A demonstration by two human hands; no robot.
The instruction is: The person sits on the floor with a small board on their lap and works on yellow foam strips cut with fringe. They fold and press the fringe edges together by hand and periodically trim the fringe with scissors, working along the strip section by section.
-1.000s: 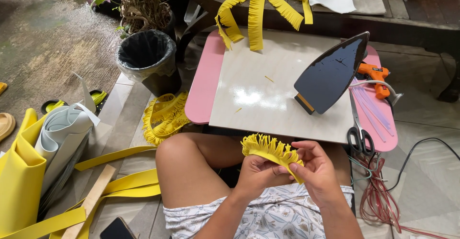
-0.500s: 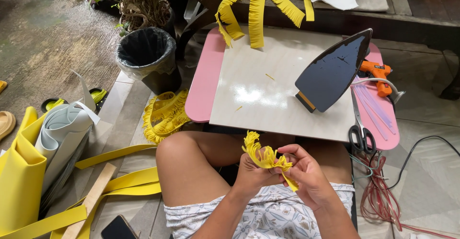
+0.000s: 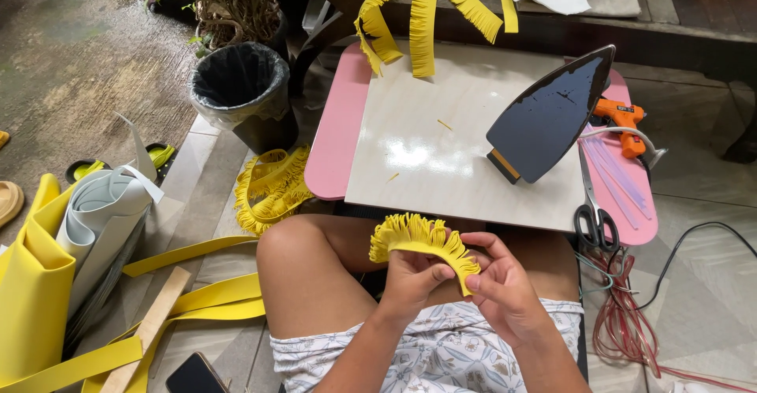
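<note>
Over my lap, both hands hold a yellow fringed foam strip (image 3: 422,239) bent into an arc with its fringe pointing up. My left hand (image 3: 412,281) pinches the strip's lower middle from below. My right hand (image 3: 505,286) grips the right end, fingers curled around it. Just beyond my knees a pale board (image 3: 465,137) lies on a pink low table (image 3: 335,145). More fringed yellow strips (image 3: 426,7) hang from the wooden ledge above the board.
An upturned clothes iron (image 3: 552,117) stands on the board's right side. Beside it lie an orange glue gun (image 3: 623,121), glue sticks and scissors (image 3: 595,219). A black-lined bin (image 3: 244,93), a coil of fringed strip (image 3: 272,188), foam rolls (image 3: 47,275) and red cable (image 3: 631,322) surround me.
The strip was spread in both hands, then bunched and twisted; now it is opened again into a wide arc, with my right hand shifted to its right end.
</note>
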